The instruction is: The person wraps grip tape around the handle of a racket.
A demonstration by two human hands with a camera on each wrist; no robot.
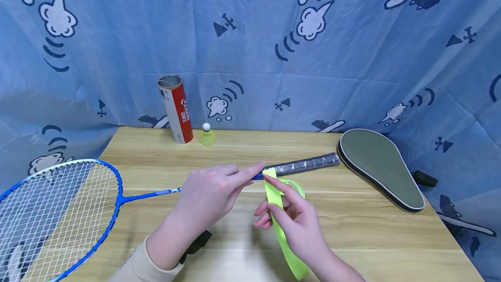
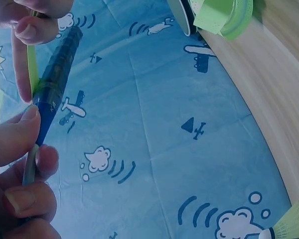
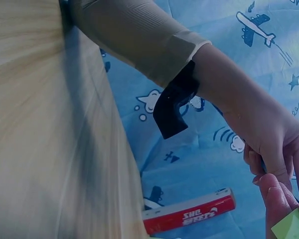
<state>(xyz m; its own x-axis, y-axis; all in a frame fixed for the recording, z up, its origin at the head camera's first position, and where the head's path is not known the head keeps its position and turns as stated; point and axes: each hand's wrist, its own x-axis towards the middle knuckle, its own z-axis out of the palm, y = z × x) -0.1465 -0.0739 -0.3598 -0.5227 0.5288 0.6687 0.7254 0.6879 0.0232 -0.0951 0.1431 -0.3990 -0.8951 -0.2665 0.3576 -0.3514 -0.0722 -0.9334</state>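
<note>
A blue badminton racket [image 1: 150,195] lies across the head view, its strung head at left and its dark wrapped handle [image 1: 307,165] pointing right. My left hand [image 1: 213,186] grips the shaft just below the handle, with the index finger stretched toward the blue cone [image 2: 46,119]. Neon yellow-green grip tape [image 1: 287,249] crosses the handle's lower end, beside that fingertip. My right hand [image 1: 299,223] pinches the tape between thumb and fingers close under the handle. Part of the tape hangs down past the palm, and another part loops behind the fingers.
At the back of the wooden table [image 1: 235,151] stand a red and white shuttlecock tube [image 1: 178,110] and a yellow shuttlecock [image 1: 207,136]. A green paddle-shaped case [image 1: 379,164] lies at the right, near the handle's end. Blue patterned cloth [image 1: 250,47] hangs behind.
</note>
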